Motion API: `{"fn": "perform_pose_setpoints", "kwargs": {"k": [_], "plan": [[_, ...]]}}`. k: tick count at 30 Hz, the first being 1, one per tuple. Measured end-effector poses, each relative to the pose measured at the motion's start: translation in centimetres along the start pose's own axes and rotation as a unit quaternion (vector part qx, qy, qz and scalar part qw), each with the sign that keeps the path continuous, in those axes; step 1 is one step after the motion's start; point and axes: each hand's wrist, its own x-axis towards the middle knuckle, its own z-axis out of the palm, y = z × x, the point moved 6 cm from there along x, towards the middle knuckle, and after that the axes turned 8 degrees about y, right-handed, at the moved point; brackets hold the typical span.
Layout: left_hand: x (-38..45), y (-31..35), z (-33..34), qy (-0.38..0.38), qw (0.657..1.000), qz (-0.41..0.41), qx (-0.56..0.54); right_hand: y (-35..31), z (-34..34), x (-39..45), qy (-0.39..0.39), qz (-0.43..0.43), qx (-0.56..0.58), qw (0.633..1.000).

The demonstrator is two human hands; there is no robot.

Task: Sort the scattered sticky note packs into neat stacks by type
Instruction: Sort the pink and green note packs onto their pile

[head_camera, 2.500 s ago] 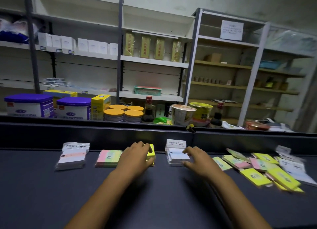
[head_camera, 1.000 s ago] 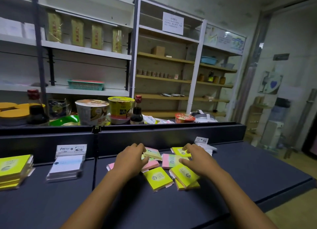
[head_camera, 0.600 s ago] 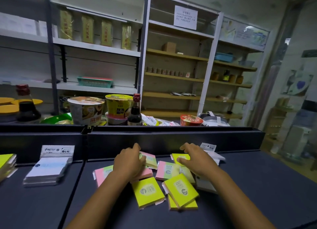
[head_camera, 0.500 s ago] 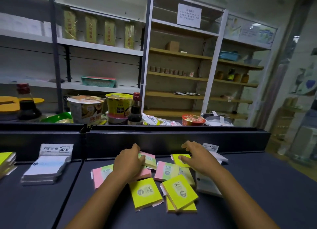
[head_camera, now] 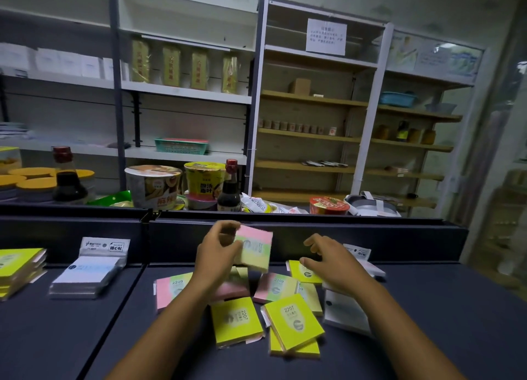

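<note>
— What's the left hand (head_camera: 218,254) got?

— A multicolour pack (head_camera: 254,248), pink, green and yellow bands, pinched between thumb and fingers and lifted clear of the counter (head_camera: 427,322), tilted up on edge.

— And the right hand (head_camera: 332,261)?

— Hovering over the heap with fingers loosely bent, holding nothing. It's above a yellow pack (head_camera: 303,271) on the far side of the pile.

— Where's the rest?

— Scattered just under both wrists: two more multicolour packs, one on the left (head_camera: 171,287) and one in the middle (head_camera: 275,287), two yellow 2207 packs near the front (head_camera: 236,321) (head_camera: 293,321), and white packs (head_camera: 346,312) to the right, partly under the forearm.

— Anything sorted?

— Further left, a white stack (head_camera: 88,275) with a printed header, and a yellow stack (head_camera: 18,268) at the edge of view. Past the rail sit noodle cups (head_camera: 152,185) and a dark sauce bottle (head_camera: 229,190).
</note>
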Motion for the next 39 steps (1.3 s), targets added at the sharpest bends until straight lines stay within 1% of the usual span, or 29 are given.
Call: {"fn": "perform_pose_setpoints", "kwargs": {"k": [2, 4, 8, 12, 15, 18, 22, 25, 30, 33, 35, 39], "plan": [[-0.4, -0.4, -0.2, -0.016, 0.995, -0.052, -0.088, -0.1, 0.1, -0.4, -0.009, 0.0, 0.005, 1.0], [-0.7, -0.7, -0.4, -0.034, 0.982, -0.101, -0.159, -0.2, 0.3, -0.9, -0.024, 0.001, 0.017, 1.0], [-0.8, -0.7, -0.6, -0.043, 0.965, -0.141, -0.217, -0.6, 0.9, -1.4, -0.057, 0.002, 0.021, 0.998], [-0.9, -0.9, -0.2, -0.054, 0.939, -0.179, -0.287, -1.3, 1.7, -1.7, -0.113, 0.005, 0.02, 0.993], [-1.0, -1.0, 0.0, -0.059, 0.927, -0.193, -0.315, -1.5, 2.5, -2.1, -0.154, 0.009, 0.008, 0.988], [-0.9, -1.0, 0.1, -0.061, 0.918, -0.204, -0.333, -1.5, 2.9, -2.0, -0.174, 0.02, 0.01, 0.984], [-1.0, -0.8, 0.1, -0.067, 0.919, -0.197, -0.333, -1.8, 3.3, -1.7, -0.189, 0.032, -0.017, 0.981], [-1.1, -0.7, -0.1, -0.064, 0.921, -0.194, -0.331, -2.0, 3.6, -1.6, -0.194, 0.048, -0.01, 0.98], [-1.2, -0.2, -0.4, -0.055, 0.921, -0.188, -0.337, -2.2, 3.4, -1.5, -0.166, 0.056, 0.037, 0.984], [-1.3, -0.1, -0.5, -0.046, 0.922, -0.183, -0.337, -2.2, 3.4, -1.5, -0.133, 0.065, 0.108, 0.983], [-1.3, 0.0, -0.7, -0.036, 0.927, -0.174, -0.33, -2.0, 3.4, -1.5, -0.096, 0.078, 0.17, 0.978], [-1.4, 0.5, -1.3, -0.013, 0.941, -0.144, -0.306, -2.0, 3.0, -2.1, -0.001, 0.099, 0.243, 0.965]]}}
